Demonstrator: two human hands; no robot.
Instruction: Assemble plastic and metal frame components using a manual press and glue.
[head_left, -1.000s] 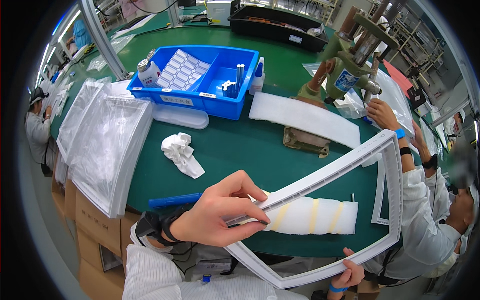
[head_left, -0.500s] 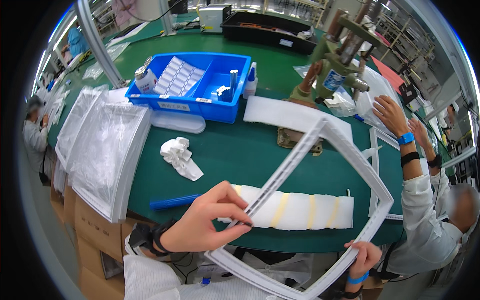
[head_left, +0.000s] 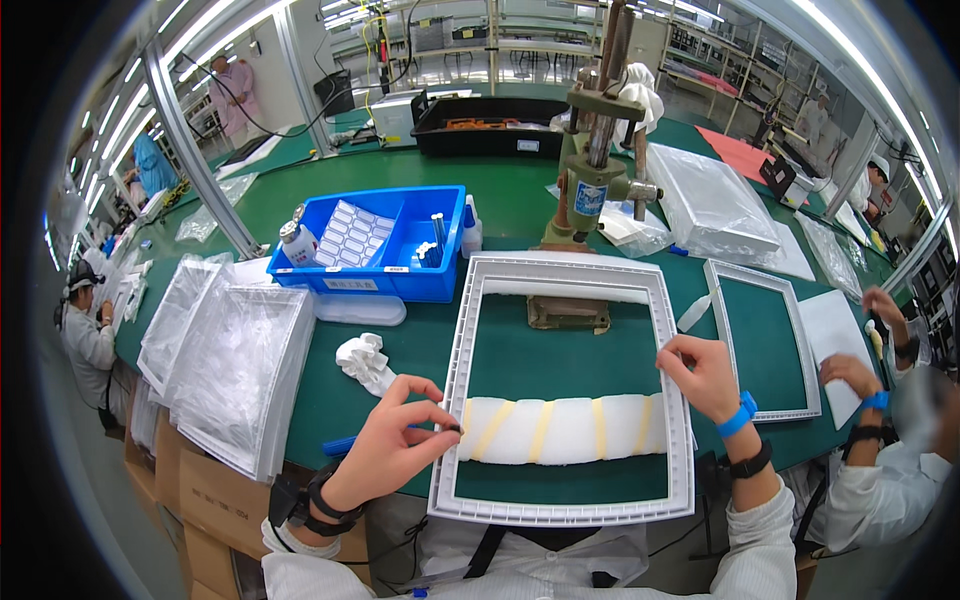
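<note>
Upright in front of me is a pale grey rectangular plastic frame (head_left: pixel 565 512) with a ribbed border. My left hand (head_left: pixel 395 450) pinches its left side between thumb and fingers; something small and dark shows at the fingertips, too small to name. On the opposite side, my right hand (head_left: pixel 700 375) grips the border with thumb and index finger. Through the opening I see a white foam pad (head_left: pixel 570 430) wrapped with yellow bands, lying on the green table (head_left: pixel 420 350). A green press (head_left: pixel 590 180) stands beyond the frame, its base partly visible through it.
A blue divided bin (head_left: pixel 370 285) stands behind crumpled white cloth (head_left: pixel 365 360). Bagged frames (head_left: pixel 240 370) are stacked left. Another frame (head_left: pixel 765 340) lies right, near a co-worker's hand (head_left: pixel 850 375). At the back are a black tray (head_left: pixel 490 140) and wrapped goods (head_left: pixel 710 205).
The frame has turned from a slanted pose to squarely facing me. My right hand has moved from its lower corner up to the right side. The co-worker's hands have drawn back.
</note>
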